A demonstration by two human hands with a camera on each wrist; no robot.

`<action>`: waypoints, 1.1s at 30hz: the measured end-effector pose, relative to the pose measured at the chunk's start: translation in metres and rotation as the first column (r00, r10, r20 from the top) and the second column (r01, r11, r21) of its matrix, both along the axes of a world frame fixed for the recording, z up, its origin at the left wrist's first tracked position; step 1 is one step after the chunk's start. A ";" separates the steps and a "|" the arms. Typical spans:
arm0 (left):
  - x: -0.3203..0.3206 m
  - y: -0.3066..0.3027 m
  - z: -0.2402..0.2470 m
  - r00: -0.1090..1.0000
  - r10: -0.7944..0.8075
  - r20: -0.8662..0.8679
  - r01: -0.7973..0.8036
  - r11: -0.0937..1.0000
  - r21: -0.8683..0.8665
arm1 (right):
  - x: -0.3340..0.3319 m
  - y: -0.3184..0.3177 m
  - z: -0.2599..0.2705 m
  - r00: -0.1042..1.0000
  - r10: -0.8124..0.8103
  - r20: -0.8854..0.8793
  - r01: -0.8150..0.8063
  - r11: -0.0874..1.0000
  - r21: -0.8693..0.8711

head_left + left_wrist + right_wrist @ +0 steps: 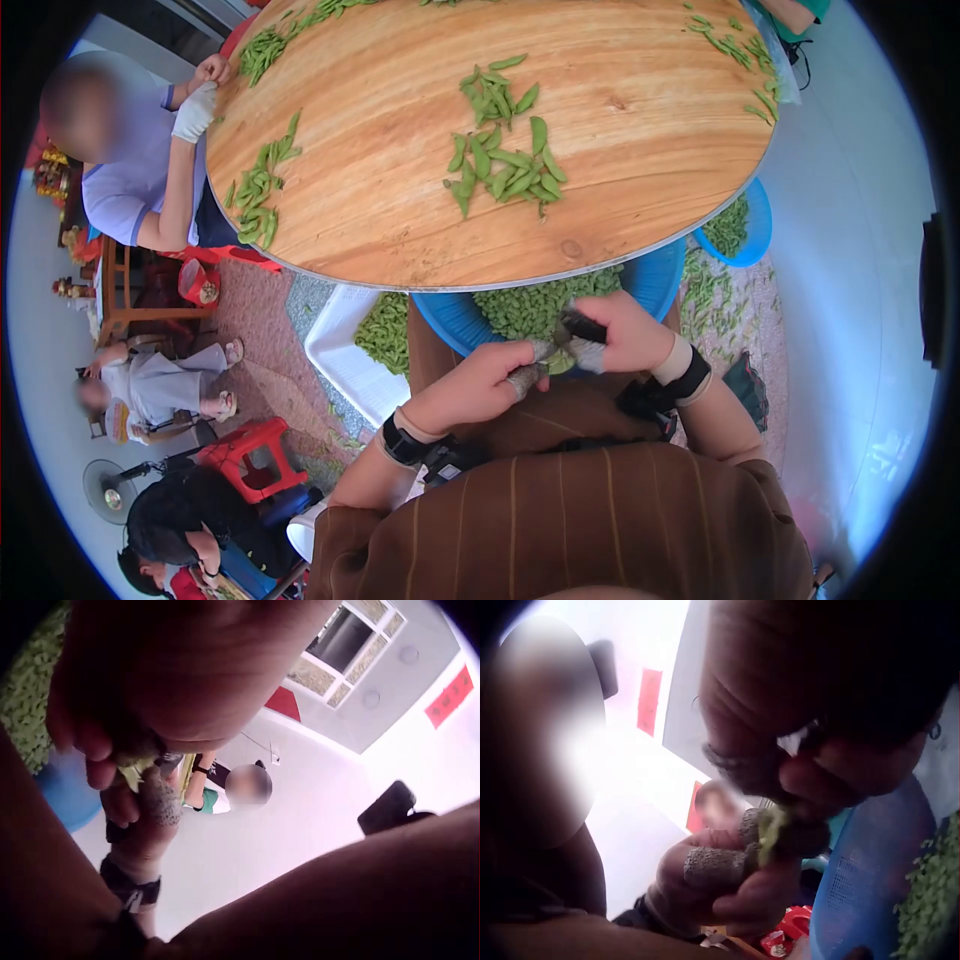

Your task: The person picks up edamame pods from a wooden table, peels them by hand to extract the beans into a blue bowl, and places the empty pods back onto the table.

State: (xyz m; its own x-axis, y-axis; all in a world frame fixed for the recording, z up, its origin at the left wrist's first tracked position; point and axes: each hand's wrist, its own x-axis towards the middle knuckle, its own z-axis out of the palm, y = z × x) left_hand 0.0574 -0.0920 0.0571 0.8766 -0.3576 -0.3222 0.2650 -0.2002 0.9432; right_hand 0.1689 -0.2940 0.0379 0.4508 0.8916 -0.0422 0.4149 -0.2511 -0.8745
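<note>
Both hands meet over a blue basket filled with shelled green beans. A green soybean pod is between their fingertips. The left hand pinches it from one side, with grey speckled covers on its thumb and a finger. From the other side the right hand pinches the same pod, its fingers curled and also wearing dark and grey covers. In the left wrist view the pod is partly hidden behind the fingers.
A round wooden table with piles of pods stands in front. A white crate of pods is left of the basket, a smaller blue basket to the right. A person in gloves sits at the table's left.
</note>
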 end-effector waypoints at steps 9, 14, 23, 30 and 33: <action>0.001 0.009 -0.033 0.917 0.332 -0.221 -0.333 0.942 0.035 | -0.008 0.003 -0.003 0.924 -0.277 0.264 0.289 0.957 -0.006; 0.005 -0.001 -0.031 0.975 0.219 0.043 -0.221 0.927 0.304 | -0.013 0.013 0.010 0.973 -0.174 0.152 0.165 0.984 0.066; 0.018 -0.001 0.022 0.982 -0.141 -0.123 0.071 0.891 -0.448 | -0.009 -0.002 0.027 0.516 0.100 -0.851 0.136 0.971 0.197; -0.024 0.052 0.004 0.942 0.309 -0.129 -0.306 0.951 0.045 | 0.002 0.005 0.038 0.968 -0.170 0.182 0.157 0.984 0.084; -0.055 0.093 -0.024 0.956 0.236 0.176 -0.283 0.568 0.773 | 0.008 0.016 0.054 0.885 -0.408 0.225 0.407 0.912 0.053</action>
